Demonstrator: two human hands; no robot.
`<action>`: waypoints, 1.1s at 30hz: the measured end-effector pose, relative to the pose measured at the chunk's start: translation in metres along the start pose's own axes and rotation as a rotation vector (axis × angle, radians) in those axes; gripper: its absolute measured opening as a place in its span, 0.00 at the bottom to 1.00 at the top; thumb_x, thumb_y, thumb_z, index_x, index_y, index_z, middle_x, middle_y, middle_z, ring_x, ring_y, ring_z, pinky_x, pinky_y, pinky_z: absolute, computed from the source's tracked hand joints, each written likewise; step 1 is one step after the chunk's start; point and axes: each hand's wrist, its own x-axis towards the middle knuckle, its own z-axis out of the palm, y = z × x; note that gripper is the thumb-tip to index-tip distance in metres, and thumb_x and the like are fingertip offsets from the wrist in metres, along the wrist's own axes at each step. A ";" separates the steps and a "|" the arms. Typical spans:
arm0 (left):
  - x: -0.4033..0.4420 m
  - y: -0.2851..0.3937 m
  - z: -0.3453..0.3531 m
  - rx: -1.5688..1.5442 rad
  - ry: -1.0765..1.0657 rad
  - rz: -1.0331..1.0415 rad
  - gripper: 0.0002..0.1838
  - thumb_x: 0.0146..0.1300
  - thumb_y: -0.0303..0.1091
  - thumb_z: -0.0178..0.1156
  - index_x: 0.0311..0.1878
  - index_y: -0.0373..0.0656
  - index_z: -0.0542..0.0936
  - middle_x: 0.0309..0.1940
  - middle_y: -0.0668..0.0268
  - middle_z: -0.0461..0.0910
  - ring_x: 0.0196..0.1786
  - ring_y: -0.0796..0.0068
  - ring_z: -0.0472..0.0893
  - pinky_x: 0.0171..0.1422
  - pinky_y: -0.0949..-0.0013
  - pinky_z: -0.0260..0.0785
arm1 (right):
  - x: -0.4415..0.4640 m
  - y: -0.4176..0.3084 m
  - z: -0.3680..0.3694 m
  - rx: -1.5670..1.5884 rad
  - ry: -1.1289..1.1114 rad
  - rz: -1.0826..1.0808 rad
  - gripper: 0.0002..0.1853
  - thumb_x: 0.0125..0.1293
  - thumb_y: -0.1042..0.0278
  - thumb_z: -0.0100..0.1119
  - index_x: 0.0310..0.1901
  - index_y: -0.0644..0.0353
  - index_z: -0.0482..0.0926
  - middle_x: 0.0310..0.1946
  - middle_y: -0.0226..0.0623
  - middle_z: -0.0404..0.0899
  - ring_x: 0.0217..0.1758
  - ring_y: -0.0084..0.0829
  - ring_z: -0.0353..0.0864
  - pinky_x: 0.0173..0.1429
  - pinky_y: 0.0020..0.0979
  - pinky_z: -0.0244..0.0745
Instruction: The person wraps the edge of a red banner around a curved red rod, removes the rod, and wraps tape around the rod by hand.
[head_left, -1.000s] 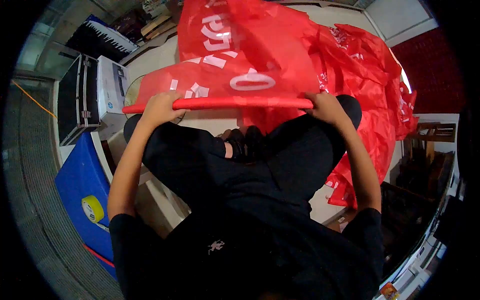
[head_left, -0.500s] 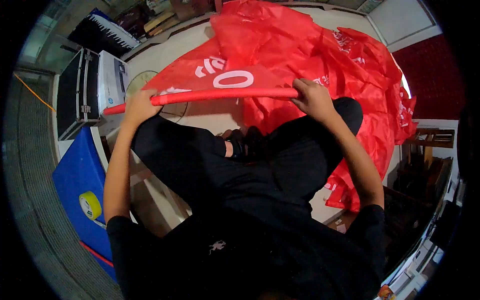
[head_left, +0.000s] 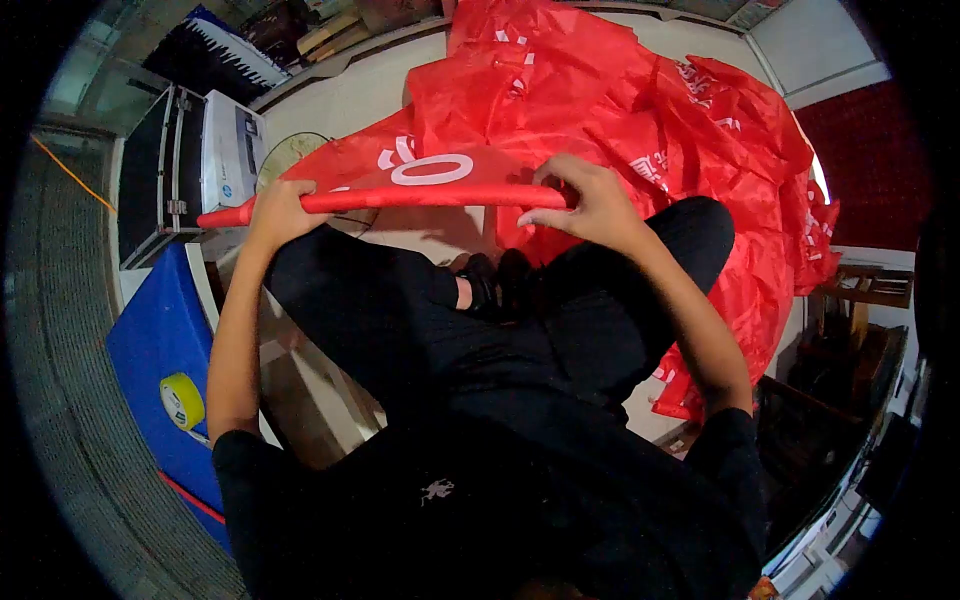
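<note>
A red banner (head_left: 590, 110) with white lettering spreads in front of me, its near edge wound into a long thin roll (head_left: 420, 198). My left hand (head_left: 283, 212) is closed around this roll near its left end, and a short piece sticks out past the fist. Toward the right end, my right hand (head_left: 590, 200) curls loosely about the roll, thumb along the underside and fingers over the top. The roll runs into that palm, where its end is hidden. Just beyond the roll shows a large white "0" (head_left: 432, 170).
At left stand a black hard case (head_left: 160, 180) and a white box (head_left: 230, 155). A yellow tape roll (head_left: 182, 402) rests on a blue surface (head_left: 150, 330). Behind the banner's left part is a round wire-framed object (head_left: 290, 160). Wooden furniture (head_left: 860, 290) stands at right.
My right hand has shifted left along the roll, and its thumb and fingers have loosened. The banner near it has been drawn left. My left hand stays closed in nearly the same place.
</note>
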 end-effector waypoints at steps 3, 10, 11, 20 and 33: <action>-0.007 -0.009 -0.010 0.006 0.021 0.136 0.28 0.46 0.61 0.73 0.31 0.42 0.82 0.28 0.51 0.82 0.35 0.45 0.82 0.41 0.50 0.72 | -0.006 0.012 -0.010 -0.449 -0.262 0.032 0.24 0.57 0.44 0.71 0.37 0.58 0.76 0.22 0.45 0.77 0.27 0.49 0.80 0.31 0.43 0.72; -0.025 -0.054 -0.080 0.065 -0.094 -0.092 0.22 0.54 0.52 0.70 0.37 0.41 0.82 0.32 0.51 0.82 0.39 0.48 0.82 0.43 0.55 0.72 | 0.012 0.036 -0.081 -0.504 -0.279 0.255 0.20 0.58 0.54 0.73 0.34 0.59 0.73 0.22 0.41 0.72 0.32 0.33 0.80 0.35 0.36 0.71; -0.019 -0.083 -0.086 0.088 -0.013 -0.010 0.19 0.55 0.47 0.70 0.36 0.40 0.80 0.31 0.51 0.81 0.37 0.49 0.81 0.42 0.57 0.71 | 0.021 0.026 -0.087 -0.307 -0.414 0.498 0.19 0.57 0.57 0.75 0.32 0.59 0.72 0.22 0.35 0.71 0.33 0.25 0.78 0.36 0.32 0.70; -0.012 -0.117 -0.177 -0.098 0.161 -0.030 0.13 0.54 0.30 0.67 0.29 0.39 0.70 0.23 0.72 0.63 0.31 0.82 0.65 0.36 0.73 0.59 | 0.069 0.006 -0.150 0.323 0.062 0.129 0.13 0.66 0.63 0.67 0.48 0.58 0.81 0.45 0.25 0.79 0.49 0.18 0.76 0.54 0.22 0.71; -0.037 -0.191 -0.222 -1.254 0.586 -0.047 0.30 0.65 0.42 0.67 0.65 0.37 0.72 0.64 0.61 0.76 0.68 0.64 0.73 0.76 0.59 0.60 | 0.075 0.015 -0.204 0.681 0.491 0.058 0.26 0.72 0.52 0.58 0.66 0.55 0.69 0.62 0.32 0.73 0.61 0.28 0.72 0.63 0.34 0.69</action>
